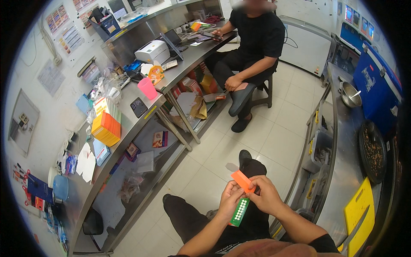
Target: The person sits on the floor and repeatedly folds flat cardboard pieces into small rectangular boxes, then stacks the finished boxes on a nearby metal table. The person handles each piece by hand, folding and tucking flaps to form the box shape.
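Observation:
Above my lap, I hold an orange card-like piece (242, 180) between my two hands. My left hand (231, 198) pinches its lower edge, and the fingers of my right hand (264, 194) close on its right side. Below them hangs a green panel (239, 213) with rows of white shapes, close against my left hand. Whether the orange and green parts are one folded card or two pieces cannot be made out, since my fingers cover where they meet.
On the left steel counter (124, 144) stand a stack of orange cards (105, 129), a pink cup (147, 88) and a white printer (153, 52). A person (257, 43) sits ahead on a stool. At right, a knife lies on a yellow cutting board (356, 214) near a blue cooler (379, 81).

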A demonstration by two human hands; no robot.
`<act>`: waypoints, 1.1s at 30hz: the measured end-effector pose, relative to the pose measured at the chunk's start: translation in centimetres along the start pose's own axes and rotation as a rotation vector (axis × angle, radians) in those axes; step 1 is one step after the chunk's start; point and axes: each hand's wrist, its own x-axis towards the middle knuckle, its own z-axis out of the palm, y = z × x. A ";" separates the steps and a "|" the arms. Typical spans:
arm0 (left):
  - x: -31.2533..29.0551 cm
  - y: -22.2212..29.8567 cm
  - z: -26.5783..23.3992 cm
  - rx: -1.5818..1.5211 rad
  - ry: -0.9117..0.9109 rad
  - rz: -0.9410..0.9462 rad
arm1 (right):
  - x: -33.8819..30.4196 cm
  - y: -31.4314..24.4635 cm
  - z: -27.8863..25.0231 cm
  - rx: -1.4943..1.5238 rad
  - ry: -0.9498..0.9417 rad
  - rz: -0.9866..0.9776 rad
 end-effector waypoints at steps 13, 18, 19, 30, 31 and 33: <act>0.3 -0.4 -0.8 0.109 0.004 -0.004 | -0.1 0.4 0.1 0.008 -0.017 -0.016; 0.4 -0.3 -0.6 0.107 0.003 0.000 | -0.1 0.2 0.1 0.015 -0.024 -0.005; 0.4 -0.3 -0.5 0.110 0.004 0.002 | 0.0 0.1 0.1 0.025 -0.028 -0.001; -0.5 2.5 0.1 0.150 -0.317 -0.144 | 0.6 -0.4 -0.2 0.104 0.033 0.199; 0.0 4.1 0.0 0.233 -0.453 -0.145 | 0.7 0.3 -0.5 0.049 0.050 0.222; 1.8 8.9 -0.7 0.461 -0.731 -0.091 | 1.2 2.7 -1.4 -0.051 0.137 0.160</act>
